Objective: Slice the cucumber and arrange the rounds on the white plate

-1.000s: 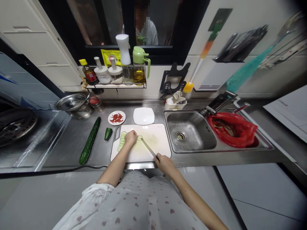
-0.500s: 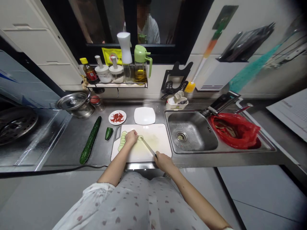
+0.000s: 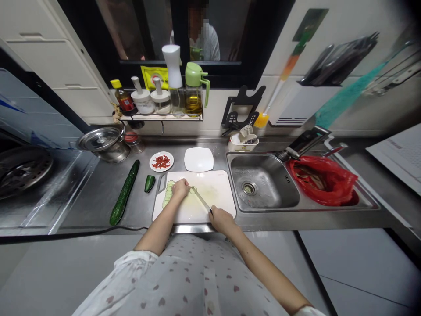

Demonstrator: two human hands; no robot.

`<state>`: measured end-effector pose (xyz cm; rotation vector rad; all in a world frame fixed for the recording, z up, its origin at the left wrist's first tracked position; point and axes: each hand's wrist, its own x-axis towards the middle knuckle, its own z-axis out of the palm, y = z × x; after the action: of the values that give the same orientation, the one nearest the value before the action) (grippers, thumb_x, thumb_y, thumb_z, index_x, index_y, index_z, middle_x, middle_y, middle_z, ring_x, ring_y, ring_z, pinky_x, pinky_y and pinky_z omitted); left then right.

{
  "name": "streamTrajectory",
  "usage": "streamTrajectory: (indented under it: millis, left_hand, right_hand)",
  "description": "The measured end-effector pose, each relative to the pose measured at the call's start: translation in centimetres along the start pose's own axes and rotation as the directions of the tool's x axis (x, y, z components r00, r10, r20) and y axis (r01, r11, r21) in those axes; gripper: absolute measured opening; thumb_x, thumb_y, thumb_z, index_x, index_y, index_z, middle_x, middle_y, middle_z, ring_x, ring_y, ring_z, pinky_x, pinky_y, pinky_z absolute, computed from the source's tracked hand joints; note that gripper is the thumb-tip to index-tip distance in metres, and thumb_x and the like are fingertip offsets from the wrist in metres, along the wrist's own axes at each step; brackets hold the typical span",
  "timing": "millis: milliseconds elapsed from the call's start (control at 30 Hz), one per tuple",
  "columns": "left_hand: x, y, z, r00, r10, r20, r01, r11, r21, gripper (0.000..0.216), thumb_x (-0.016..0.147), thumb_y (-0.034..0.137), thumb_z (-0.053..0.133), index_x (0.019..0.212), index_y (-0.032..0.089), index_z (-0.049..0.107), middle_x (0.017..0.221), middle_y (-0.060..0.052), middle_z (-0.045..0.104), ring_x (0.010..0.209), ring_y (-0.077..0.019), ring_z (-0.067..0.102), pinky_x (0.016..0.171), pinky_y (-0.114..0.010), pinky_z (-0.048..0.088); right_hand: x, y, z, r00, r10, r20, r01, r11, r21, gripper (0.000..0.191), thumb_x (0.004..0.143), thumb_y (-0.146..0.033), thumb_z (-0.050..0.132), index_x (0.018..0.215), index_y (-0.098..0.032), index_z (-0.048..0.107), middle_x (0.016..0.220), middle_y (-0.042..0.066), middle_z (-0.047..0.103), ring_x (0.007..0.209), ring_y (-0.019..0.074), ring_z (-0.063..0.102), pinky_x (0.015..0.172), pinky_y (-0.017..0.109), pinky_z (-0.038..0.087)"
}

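My right hand (image 3: 222, 220) is closed around the handle of a kitchen knife (image 3: 203, 201). Its blade points up and left across the white cutting board (image 3: 223, 188), the tip at a round cucumber slice (image 3: 193, 190). Beside that slice, my left hand (image 3: 180, 189) rests over the board with its fingers curled together; what is under the fingertips is hidden. A row of overlapping cucumber slices (image 3: 167, 198) lies along the board's left side, partly covered by my left hand. Left of the board are a short cucumber piece (image 3: 149, 183) and a long whole cucumber (image 3: 125, 193).
Behind the board stand a plate of chopped red pieces (image 3: 161, 162) and a white dish (image 3: 198, 159). A sink (image 3: 263, 182) is on the right, with a red plastic bag (image 3: 324, 181) beyond it. A lidded steel pot (image 3: 105, 144) and a shelf of bottles (image 3: 161, 117) are at the back.
My right hand and the knife have shifted slightly to the left. My left hand stays in nearly the same place beside the slice.
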<state>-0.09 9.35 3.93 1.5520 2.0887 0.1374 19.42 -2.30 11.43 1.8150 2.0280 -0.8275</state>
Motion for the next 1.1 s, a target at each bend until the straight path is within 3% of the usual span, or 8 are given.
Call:
streamTrajectory:
  millis: [667, 1100]
  left_hand:
    - [-0.1, 0.1, -0.2, 1.0, -0.007, 0.008, 0.007, 1.0, -0.017, 0.016, 0.075, 0.036, 0.065, 0.085, 0.025, 0.062, 0.097, -0.003, 0.07, 0.096, -0.0195, 0.061, 0.081, -0.028, 0.04]
    - [0.2, -0.1, 0.2, 1.0, -0.005, -0.001, 0.005, 1.0, -0.013, 0.017, 0.074, 0.035, 0.065, 0.087, 0.024, 0.062, 0.1, -0.004, 0.07, 0.098, -0.0214, 0.062, 0.082, -0.03, 0.04]
  right_hand:
    - [0.3, 0.3, -3.6, 0.997, -0.056, 0.057, 0.063, 0.989, -0.132, 0.034, 0.092, -0.029, 0.035, 0.114, -0.014, 0.057, 0.108, 0.019, 0.067, 0.102, 0.0291, 0.063, 0.079, 0.038, 0.045]
    - [-0.1, 0.0, -3.7, 0.996, -0.043, 0.077, 0.05, 0.994, -0.093, 0.035, 0.092, -0.029, 0.037, 0.116, -0.014, 0.058, 0.113, 0.018, 0.066, 0.105, 0.0278, 0.062, 0.081, 0.037, 0.045]
